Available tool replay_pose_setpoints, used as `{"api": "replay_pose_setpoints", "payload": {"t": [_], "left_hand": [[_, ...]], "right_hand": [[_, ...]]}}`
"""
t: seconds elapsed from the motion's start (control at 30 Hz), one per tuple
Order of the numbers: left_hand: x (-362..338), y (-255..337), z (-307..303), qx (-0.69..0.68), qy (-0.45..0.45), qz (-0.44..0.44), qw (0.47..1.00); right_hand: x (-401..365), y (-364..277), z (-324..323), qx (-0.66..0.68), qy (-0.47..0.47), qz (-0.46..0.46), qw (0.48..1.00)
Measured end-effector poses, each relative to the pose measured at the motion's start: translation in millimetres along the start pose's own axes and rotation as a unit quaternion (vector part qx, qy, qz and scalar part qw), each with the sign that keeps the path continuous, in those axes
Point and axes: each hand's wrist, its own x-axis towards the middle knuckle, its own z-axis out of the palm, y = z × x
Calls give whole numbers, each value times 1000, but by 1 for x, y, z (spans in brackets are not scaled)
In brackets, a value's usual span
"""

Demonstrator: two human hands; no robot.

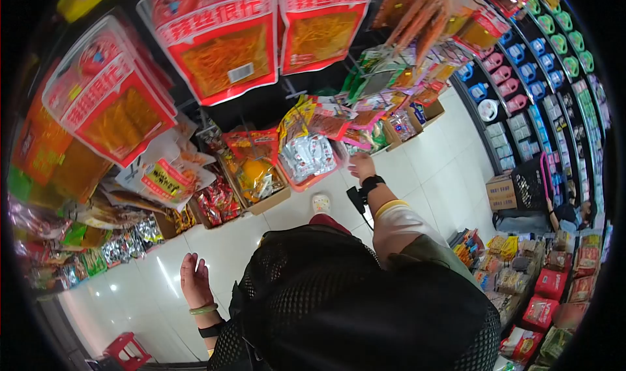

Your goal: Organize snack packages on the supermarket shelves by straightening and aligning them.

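Note:
My left hand (195, 281) is held over the tiled floor at the lower left, fingers apart and loosely bent, holding nothing. A pale green bangle (203, 309) and a black band circle that wrist. My right hand (362, 167) is stretched forward beside the right rim of a pink basket (304, 184). Its fingers are curled, and what they hold, if anything, is too small to make out. Silver-white snack packets (308, 159) fill the basket. A black wrist strap (372, 182) with a dark device hanging by it is on my right wrist.
Large red snack bags (212, 41) hang from hooks ahead. Cardboard boxes (268, 202) of packets line the floor beneath. At right stand shelves of detergent bottles (515, 85), a carton (501, 193), a person (568, 214) and stacked snacks. A red stool (126, 353) is at lower left.

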Motion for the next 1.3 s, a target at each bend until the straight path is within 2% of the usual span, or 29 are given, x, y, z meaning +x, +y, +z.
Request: {"api": "replay_pose_setpoints", "payload": {"t": [0.1, 0.17, 0.2, 0.27, 0.3, 0.47, 0.57, 0.63, 0.7, 0.73, 0.87, 0.93, 1.07, 1.17, 1.3], "left_hand": [[5, -1, 27, 9, -15, -7, 1000], [6, -6, 45, 16, -16, -14, 1000], [7, -9, 54, 18, -17, -13, 1000], [6, -17, 71, 16, -13, -12, 1000], [5, -21, 82, 15, -10, -11, 1000], [-13, -58, 140, -8, 8, -3, 1000], [-26, -76, 180, 25, 9, -12, 1000], [-32, -88, 201, 38, -12, -22, 999], [-41, -98, 223, 42, 8, -21, 999], [-44, -102, 232, 45, 15, -17, 999], [-56, -123, 259, 40, 33, -19, 998], [-62, -129, 267, 40, 28, -26, 998], [-71, -132, 285, 50, 47, -28, 997], [-74, -141, 290, 48, 49, -38, 997], [-71, -152, 291, 46, 39, -39, 997]], "right_hand": [[15, -32, -35, 26, 42, 13, 999], [23, -62, -50, 33, 76, -57, 995], [32, -75, -57, 35, 77, -59, 995], [59, -102, -72, 53, 76, -210, 973], [80, -118, -83, -29, 85, -249, 964], [106, -212, -105, 108, -70, -268, 955], [115, -252, -116, 52, -138, -286, 947], [146, -254, -121, 81, -176, -289, 938], [158, -262, -129, 48, -210, -209, 954], [171, -260, -127, 69, -229, -249, 939], [199, -265, -128, 65, -297, -210, 929], [199, -274, -132, 113, -414, -176, 886], [200, -276, -131, 73, -420, -159, 890], [221, -252, -131, 50, -365, -208, 906], [168, -253, -135, -11, -287, -242, 927]]}}
